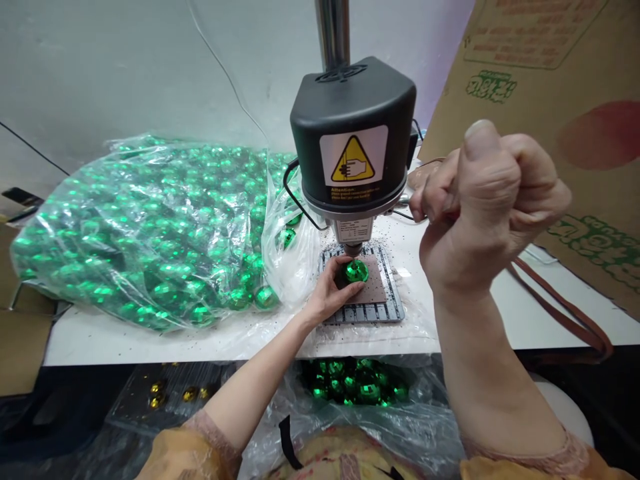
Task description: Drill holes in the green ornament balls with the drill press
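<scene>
A small drill press (354,100) with a black housing and a yellow warning label stands before me. Under its chuck (353,249), a shiny green faceted ball (357,271) rests on a brownish pad (377,290) over the slotted metal base (395,310). The thumb and fingers of my left hand (327,292) close around that ball from the left. My right hand (490,193) is a fist raised beside the housing, its fingers curled at the end of the press's metal lever (401,202); most of the grip is hidden behind the hand.
A large clear plastic bag (150,233) full of green balls lies to the left. Below the table edge, more green balls (355,383) sit in plastic, with several gold balls (189,394) further left. A cardboard box (590,220) and brown strap (565,313) are at right. Dark specks dot the tabletop.
</scene>
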{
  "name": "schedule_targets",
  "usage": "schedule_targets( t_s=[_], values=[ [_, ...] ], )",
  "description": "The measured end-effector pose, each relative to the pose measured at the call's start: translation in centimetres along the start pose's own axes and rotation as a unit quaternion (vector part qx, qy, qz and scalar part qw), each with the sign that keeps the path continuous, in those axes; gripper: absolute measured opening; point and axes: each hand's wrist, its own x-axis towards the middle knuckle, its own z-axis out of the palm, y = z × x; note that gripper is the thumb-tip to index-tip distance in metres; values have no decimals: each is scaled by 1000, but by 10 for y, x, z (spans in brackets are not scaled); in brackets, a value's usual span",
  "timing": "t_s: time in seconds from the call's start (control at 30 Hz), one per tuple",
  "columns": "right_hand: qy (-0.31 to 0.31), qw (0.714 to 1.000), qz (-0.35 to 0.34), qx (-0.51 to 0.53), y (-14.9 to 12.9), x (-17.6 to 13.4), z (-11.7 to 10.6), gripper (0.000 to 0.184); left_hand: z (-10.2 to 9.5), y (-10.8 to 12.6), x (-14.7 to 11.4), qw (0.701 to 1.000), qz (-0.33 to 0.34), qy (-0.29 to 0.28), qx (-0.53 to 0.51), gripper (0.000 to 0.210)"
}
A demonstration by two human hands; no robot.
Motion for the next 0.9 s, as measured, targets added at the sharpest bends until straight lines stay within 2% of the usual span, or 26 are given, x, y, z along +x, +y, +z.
schedule_targets(
  t_s=[0.13, 0.23, 0.33, 0.57, 0.9],
  values=[
    [25, 1000, -11, 1, 2, -6, -1, 51, -2, -4, 0, 1000, 7, 0, 5, 60],
    [22, 999, -46, 5, 4, -12, -1, 56, -2, -6, 0, 1000, 6, -7, 8, 61],
    [18, 997, -78, 13, 5, -16, -1, 52, -2, -7, -1, 1000, -4, -15, -2, 62],
    [23, 996, -82, -4, 3, -23, -3, 43, -1, -6, -3, 1000, -7, -19, -10, 61],
    [26, 995, -99, -6, 9, -30, -10, 44, -1, -5, -3, 1000, -10, -20, -10, 62]
  ],
)
